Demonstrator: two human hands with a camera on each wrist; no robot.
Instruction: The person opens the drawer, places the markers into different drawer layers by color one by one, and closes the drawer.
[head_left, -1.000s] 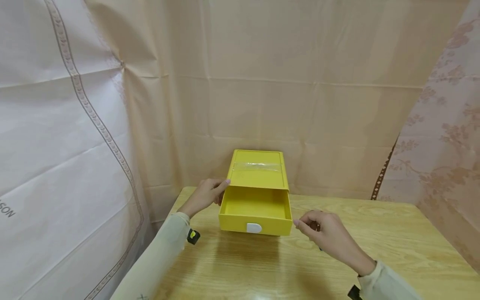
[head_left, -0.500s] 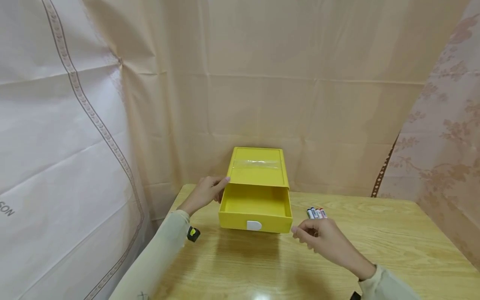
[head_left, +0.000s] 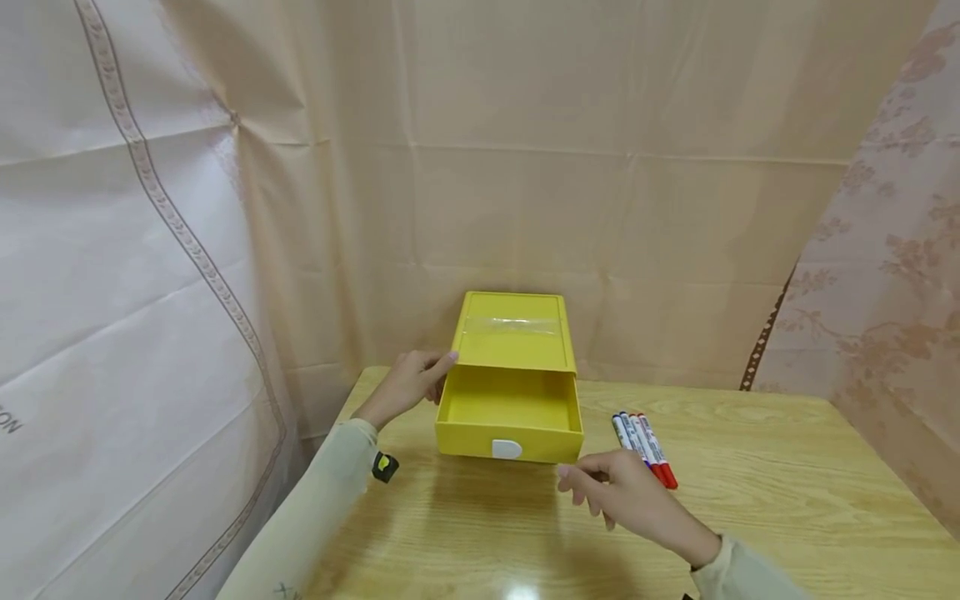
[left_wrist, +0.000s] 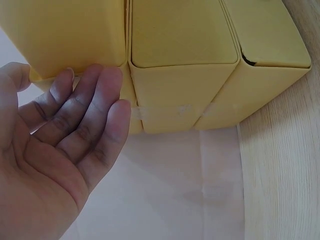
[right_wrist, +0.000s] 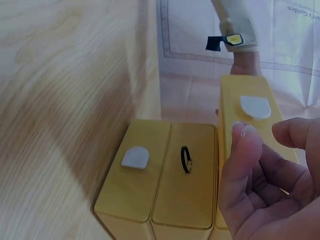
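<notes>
Yellow plastic 3-drawer box (head_left: 517, 352) stands on light wood-grain table (head_left: 780, 475), clear tape strip (head_left: 513, 326) across its top; yellow top drawer (head_left: 468, 440) w/ white rounded tab (right_wrist: 255, 107) is slid out. L hand (head_left: 408, 385) grips box's top L edge, thumb on top, fingers along side. R hand (head_left: 626, 493) holds nothing, loosely curled nr drawer's front R corner; contact unclear. 4 white-barrelled markers w/ red & blue ends (head_left: 651, 438) lie R of box.
</notes>
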